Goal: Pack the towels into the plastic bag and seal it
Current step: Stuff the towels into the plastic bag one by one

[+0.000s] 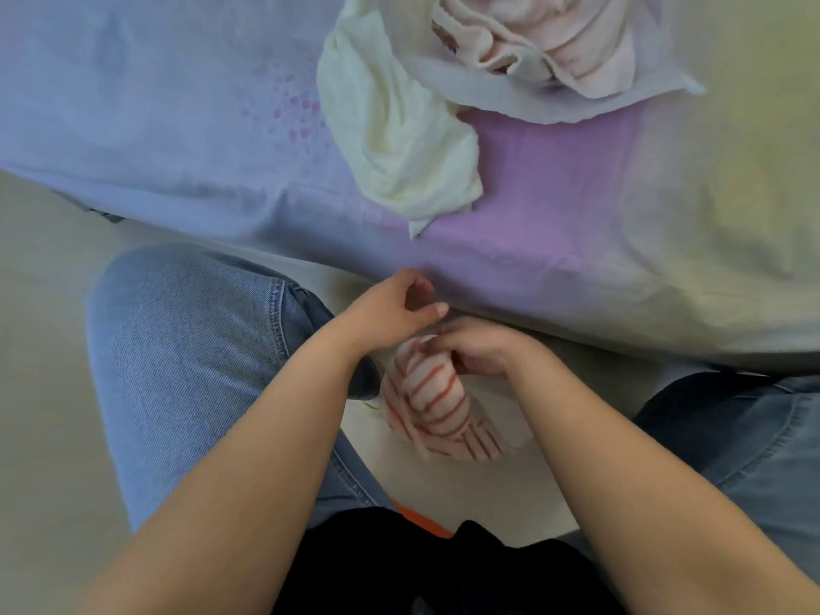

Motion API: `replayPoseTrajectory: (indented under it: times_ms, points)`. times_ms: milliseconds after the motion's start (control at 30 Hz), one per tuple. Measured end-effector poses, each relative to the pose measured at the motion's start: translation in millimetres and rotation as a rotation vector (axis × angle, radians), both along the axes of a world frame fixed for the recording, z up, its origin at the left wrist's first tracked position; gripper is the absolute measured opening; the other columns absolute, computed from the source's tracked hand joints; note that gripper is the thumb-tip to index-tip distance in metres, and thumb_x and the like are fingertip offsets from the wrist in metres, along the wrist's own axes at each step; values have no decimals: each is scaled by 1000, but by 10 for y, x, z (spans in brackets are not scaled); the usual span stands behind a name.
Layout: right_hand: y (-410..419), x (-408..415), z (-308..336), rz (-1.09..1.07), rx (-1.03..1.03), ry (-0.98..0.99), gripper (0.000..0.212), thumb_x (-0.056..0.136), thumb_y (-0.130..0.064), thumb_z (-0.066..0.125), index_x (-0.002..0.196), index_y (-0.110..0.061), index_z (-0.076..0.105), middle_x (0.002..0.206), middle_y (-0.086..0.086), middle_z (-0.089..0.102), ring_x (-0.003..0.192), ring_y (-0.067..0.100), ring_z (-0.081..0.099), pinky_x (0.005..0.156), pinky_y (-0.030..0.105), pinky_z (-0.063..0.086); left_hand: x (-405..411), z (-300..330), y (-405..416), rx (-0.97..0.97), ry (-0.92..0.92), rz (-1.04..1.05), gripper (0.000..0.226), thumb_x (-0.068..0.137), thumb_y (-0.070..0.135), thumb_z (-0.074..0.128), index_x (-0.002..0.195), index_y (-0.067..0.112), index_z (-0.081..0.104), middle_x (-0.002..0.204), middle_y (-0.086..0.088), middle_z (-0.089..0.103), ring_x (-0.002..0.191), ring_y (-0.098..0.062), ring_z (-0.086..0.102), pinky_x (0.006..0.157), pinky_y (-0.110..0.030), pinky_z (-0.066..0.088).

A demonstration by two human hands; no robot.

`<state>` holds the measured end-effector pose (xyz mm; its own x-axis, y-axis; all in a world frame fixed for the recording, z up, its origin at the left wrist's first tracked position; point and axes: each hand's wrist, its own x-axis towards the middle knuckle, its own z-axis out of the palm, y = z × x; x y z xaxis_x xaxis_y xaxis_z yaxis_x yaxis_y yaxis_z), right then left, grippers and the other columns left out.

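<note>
While my right hand (477,348) grips the red-striped white towel (437,399) hanging lengthwise toward my lap, my left hand (399,306) hovers half-curled and empty just beside it, loose towels lying well ahead on the bed (177,104).

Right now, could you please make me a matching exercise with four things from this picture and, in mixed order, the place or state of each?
Things:
1. striped towel
2. pale yellow towel
3. pink towel
4. left hand

Places or states:
A. crumpled on the bed cover, near its edge
B. at the far edge of the view, lying on a white cloth
C. held low between the knees by the right hand
D. beside the other hand, fingers curled

Pairs: 1-C, 2-A, 3-B, 4-D
</note>
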<state>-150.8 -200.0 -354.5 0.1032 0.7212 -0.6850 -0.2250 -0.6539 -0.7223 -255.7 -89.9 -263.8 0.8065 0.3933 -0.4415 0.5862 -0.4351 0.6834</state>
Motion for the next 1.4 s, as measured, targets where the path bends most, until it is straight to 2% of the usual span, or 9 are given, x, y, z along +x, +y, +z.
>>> replayPoseTrajectory:
  times_ms: [133,333,467,667,733,967,1067,1300,1400]
  points:
    - [-45,-13,905,53,237,61,25,88,6,51,89,-10,70,84,-2,74,84,11,68,76,22,54,-134,254,43,-210,111,-315,88,78,54,70,147,27,23,143,6,44,130,-10,45,110,-30,38]
    - [-289,-5,1658,-366,581,23,21,82,4,52,80,-15,62,70,0,64,68,12,58,63,26,47,-296,753,49,-334,-207,-303,81,78,20,79,142,35,31,137,17,50,126,4,47,102,-19,43]
    - [-385,-59,1731,-481,686,117,30,93,-24,53,116,-5,57,109,15,63,102,24,59,93,46,47,-313,1032,-37,-388,-527,-58,61,80,13,67,134,32,45,131,8,58,123,-7,54,102,-29,46]
    - [-525,-373,1640,55,392,-140,15,79,-20,69,86,-33,71,78,-11,74,76,2,69,80,24,54,-147,1504,-199,-632,-942,338,39,85,4,54,117,25,58,111,1,71,109,-16,66,91,-34,54]
    - [-568,-366,1610,-12,278,-235,29,76,-39,76,100,-23,72,97,1,75,97,17,70,97,40,51,-138,1617,-168,-571,-1012,394,40,81,7,55,115,28,58,111,5,70,108,-12,65,90,-32,54]
    - [-689,-137,1971,-794,378,127,30,87,-14,58,114,-1,64,100,17,72,93,28,69,89,40,53,-189,1653,-161,-113,-827,0,45,78,10,49,114,37,55,111,24,64,105,9,57,84,-10,45]
    - [-610,-222,2332,-837,755,376,42,83,-21,50,117,2,60,110,21,65,104,32,64,96,43,49,-57,1553,-296,77,-776,-136,48,78,17,50,124,32,49,124,9,57,119,-11,52,100,-30,44]
    - [-496,-184,2234,-1001,700,-187,30,82,1,60,111,-6,65,103,17,71,98,28,69,90,43,50,36,1522,-303,-34,-611,-363,68,83,29,63,143,40,33,141,7,46,133,-11,41,110,-36,37]
    - [-535,67,2309,-1078,750,-330,36,70,-4,62,105,-5,64,99,16,70,92,27,67,84,41,52,91,1504,-100,-180,-787,143,23,88,27,61,111,31,60,116,-1,68,100,-12,66,92,-39,55]
